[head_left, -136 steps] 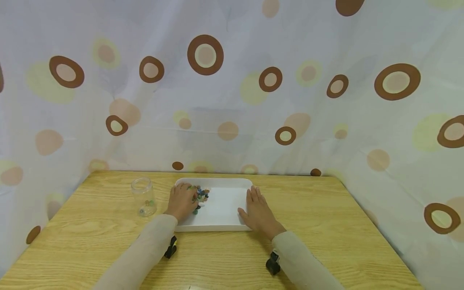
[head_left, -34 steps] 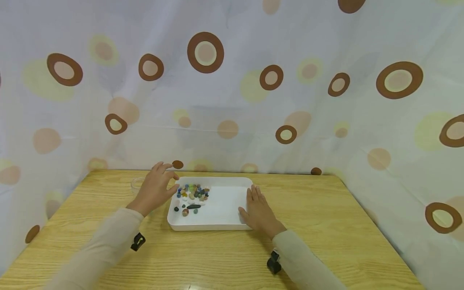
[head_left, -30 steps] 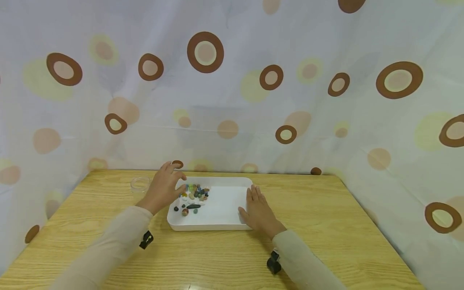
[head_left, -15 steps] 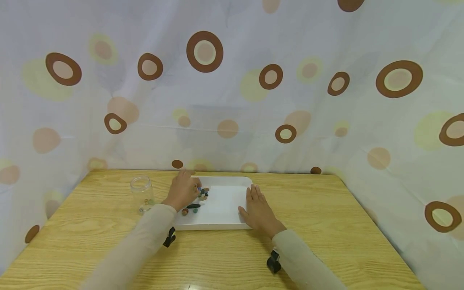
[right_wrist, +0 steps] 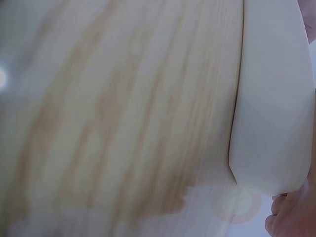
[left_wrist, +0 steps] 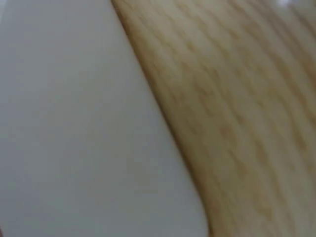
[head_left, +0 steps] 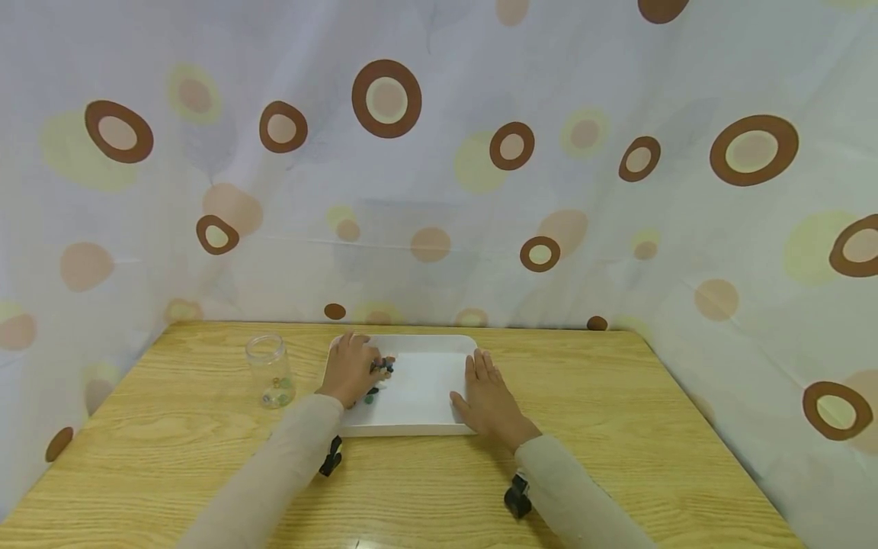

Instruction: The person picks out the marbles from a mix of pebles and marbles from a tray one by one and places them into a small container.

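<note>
In the head view my left hand (head_left: 348, 369) reaches over the left part of a white tray (head_left: 428, 387). Its fingers are bent down among small coloured stones (head_left: 386, 364), and the hand covers most of them. I cannot tell whether a stone is between the fingertips. A green stone (head_left: 370, 399) shows just in front of the hand. My right hand (head_left: 490, 400) rests with straight fingers along the tray's right rim, thumb over the inside. A clear jar (head_left: 269, 372) stands upright left of the tray, with several small stones at its bottom.
The tray lies on a wood-grain table (head_left: 425, 488). A white curtain (head_left: 439, 290) with brown and yellow spots hangs behind the table and along both sides. The left wrist view shows only the tray's outer wall (left_wrist: 89, 123) and the table.
My left hand was beside the jar with its fingers spread about a second ago. It has since moved right and down into the tray, over the stones. The right hand stays put.
</note>
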{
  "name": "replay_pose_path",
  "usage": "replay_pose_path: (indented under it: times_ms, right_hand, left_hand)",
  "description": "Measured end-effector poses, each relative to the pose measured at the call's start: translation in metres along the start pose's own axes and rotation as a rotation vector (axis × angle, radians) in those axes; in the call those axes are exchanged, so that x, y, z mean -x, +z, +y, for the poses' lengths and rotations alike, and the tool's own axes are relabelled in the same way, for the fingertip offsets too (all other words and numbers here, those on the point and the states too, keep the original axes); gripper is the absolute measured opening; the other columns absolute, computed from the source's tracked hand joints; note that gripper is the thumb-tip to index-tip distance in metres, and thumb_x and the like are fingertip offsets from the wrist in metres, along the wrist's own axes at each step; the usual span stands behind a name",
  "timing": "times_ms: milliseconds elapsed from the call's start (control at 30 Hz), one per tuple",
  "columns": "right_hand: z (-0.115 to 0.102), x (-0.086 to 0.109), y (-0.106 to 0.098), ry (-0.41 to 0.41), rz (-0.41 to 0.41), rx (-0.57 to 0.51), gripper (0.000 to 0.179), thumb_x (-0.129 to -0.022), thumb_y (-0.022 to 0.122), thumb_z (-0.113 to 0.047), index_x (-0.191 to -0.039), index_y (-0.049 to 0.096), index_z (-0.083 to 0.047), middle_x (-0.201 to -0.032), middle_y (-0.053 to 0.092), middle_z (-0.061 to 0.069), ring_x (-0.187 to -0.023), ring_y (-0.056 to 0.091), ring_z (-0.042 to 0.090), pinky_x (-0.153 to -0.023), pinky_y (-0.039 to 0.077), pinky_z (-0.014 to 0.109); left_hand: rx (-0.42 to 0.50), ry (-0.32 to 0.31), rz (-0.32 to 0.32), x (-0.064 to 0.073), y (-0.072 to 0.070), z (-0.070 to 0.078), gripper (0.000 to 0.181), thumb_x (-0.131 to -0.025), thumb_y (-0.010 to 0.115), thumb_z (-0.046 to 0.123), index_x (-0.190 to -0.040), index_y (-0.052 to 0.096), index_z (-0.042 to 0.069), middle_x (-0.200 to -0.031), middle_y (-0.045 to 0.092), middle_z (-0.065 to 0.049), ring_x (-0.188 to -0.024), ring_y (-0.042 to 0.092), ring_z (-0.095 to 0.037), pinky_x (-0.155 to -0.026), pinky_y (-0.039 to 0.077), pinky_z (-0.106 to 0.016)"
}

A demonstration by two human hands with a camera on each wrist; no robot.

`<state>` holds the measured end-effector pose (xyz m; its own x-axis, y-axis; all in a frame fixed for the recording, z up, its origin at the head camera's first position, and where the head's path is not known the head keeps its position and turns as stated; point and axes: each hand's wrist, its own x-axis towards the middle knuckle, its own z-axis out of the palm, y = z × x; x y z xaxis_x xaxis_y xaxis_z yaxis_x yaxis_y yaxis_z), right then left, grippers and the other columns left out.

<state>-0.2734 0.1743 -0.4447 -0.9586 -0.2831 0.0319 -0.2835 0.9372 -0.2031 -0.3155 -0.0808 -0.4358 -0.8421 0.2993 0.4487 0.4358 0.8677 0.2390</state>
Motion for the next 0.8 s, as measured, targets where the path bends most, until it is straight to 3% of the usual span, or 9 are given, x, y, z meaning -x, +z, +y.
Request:
replay_pose_path:
  times_ms: [567,800]
  right_hand:
    - [0.0022,-0.0008,0.0021,-0.007,0.007,0.009,0.073,-0.101,0.041,-0.04,-0.148,0.017,0.01,-0.156,0.006,0.028,-0.146,0.003,0.04,-0.117,0.014,0.051]
    - [0.0001,0.0005,0.0009,-0.003,0.005,-0.002,0.072,-0.101,0.042,-0.039,-0.148,0.017,0.01,-0.156,0.006,0.027,-0.146,0.003,0.04,-0.117,0.013,0.051]
  left_hand:
    - [-0.014,-0.095,-0.093,0.0036,0.0069,-0.001,0.006,-0.08,0.076,0.01,-0.081,0.071,0.013,-0.12,0.061,-0.016,-0.123,0.044,-0.038,-0.1,0.037,-0.059]
    - [-0.016,-0.085,-0.091,0.004,0.0062,-0.002,0.005,-0.08,0.075,0.01,-0.079,0.07,0.012,-0.12,0.062,-0.017,-0.122,0.045,-0.038,-0.101,0.037,-0.059]
